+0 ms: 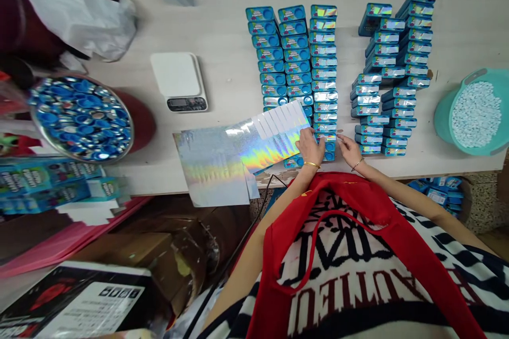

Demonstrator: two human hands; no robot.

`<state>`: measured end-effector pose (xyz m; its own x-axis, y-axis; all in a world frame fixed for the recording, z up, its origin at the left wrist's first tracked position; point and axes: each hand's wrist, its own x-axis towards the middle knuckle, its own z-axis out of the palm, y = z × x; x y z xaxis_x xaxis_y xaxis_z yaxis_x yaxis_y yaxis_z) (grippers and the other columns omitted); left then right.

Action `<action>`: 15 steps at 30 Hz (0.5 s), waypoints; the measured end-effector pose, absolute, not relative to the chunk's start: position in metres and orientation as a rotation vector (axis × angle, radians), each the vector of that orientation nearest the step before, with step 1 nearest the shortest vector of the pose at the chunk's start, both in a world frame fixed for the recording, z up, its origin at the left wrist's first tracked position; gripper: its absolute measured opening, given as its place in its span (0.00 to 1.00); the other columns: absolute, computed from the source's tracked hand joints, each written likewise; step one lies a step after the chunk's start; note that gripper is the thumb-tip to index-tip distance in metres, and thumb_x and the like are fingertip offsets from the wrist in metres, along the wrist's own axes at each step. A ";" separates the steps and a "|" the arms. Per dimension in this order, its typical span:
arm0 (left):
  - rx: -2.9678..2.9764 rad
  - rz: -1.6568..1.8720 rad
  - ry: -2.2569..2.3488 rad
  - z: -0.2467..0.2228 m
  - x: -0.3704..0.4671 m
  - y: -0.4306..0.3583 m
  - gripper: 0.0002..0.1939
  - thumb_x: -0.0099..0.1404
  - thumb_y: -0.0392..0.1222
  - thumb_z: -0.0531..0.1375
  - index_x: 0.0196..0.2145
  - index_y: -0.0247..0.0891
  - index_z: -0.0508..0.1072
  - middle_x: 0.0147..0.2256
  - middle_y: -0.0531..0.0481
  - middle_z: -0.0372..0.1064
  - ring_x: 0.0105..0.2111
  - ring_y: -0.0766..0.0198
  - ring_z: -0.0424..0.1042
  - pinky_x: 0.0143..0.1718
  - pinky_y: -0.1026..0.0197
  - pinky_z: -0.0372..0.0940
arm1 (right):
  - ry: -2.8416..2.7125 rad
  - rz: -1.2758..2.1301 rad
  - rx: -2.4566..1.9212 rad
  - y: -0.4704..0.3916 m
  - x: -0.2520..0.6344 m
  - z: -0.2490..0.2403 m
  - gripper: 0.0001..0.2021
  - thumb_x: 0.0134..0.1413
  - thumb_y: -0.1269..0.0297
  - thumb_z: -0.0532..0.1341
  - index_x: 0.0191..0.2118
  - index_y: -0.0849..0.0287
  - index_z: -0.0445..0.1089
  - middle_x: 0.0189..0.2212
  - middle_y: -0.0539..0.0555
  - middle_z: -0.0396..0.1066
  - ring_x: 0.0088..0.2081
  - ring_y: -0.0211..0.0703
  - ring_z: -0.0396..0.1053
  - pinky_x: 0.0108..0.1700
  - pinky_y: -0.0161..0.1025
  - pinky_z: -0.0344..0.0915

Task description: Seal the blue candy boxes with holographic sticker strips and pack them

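My left hand is closed on the right end of a shiny rainbow sticker sheet, with its fingertips against the near end of a row of blue tins. Pale strip labels line the sheet's upper part. My right hand is on the other side of that row, thumb and finger pinched at its edge; whatever is between them is too small to make out. Three long rows of blue tins run away from me, and the right-hand row bears silvery labels along its edges. More silvery sheets lie under the held one.
A white digital scale stands on the table, left of the rows. Stacked labelled tins stand at the right, beside a turquoise tub of white pellets. At left is a bowl of blue and silver pieces.
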<state>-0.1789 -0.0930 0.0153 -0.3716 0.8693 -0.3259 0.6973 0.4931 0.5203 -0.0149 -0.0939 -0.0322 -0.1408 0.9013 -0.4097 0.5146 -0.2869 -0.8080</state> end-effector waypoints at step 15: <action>1.482 0.731 2.116 0.034 -0.311 -0.067 0.13 0.70 0.37 0.52 0.49 0.38 0.70 0.45 0.41 0.69 0.46 0.56 0.70 0.49 0.55 0.65 | -2.419 0.942 -1.315 -0.026 -0.101 0.045 0.23 0.69 0.64 0.45 0.65 0.61 0.60 0.51 0.65 0.67 0.53 0.55 0.65 0.55 0.50 0.65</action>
